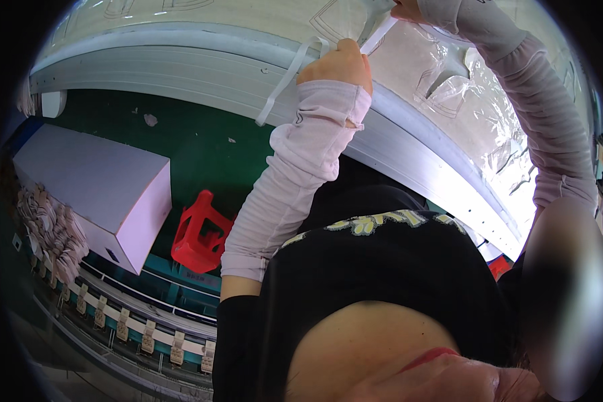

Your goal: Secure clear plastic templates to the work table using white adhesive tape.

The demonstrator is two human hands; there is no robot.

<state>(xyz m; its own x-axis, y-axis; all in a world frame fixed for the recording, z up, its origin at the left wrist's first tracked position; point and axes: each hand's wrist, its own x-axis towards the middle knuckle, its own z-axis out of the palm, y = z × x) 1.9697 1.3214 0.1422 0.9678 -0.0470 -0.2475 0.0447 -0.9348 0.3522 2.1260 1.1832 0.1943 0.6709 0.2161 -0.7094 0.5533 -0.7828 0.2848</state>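
My left hand (340, 67) is closed in a fist over the near edge of the work surface. Out of it a narrow white strip (283, 84) loops up and hangs down over the metal rail. A flat white piece (380, 33) spans the gap between my two hands; whether it belongs to the same strip I cannot tell. At the top edge of the view, my right hand (409, 11) is partly cut off, its fingers bent in at the far end of that piece. Beneath both hands lies fabric with drawn outlines under clear plastic sheeting (442, 87).
A pale metal rail (181, 70) borders the work surface. On the green floor at left stand a large white box (90, 174) and a red plastic stool (201, 234). Bundled pale cloth pieces (50, 231) lie beside the box, near a row of machine heads (147, 335).
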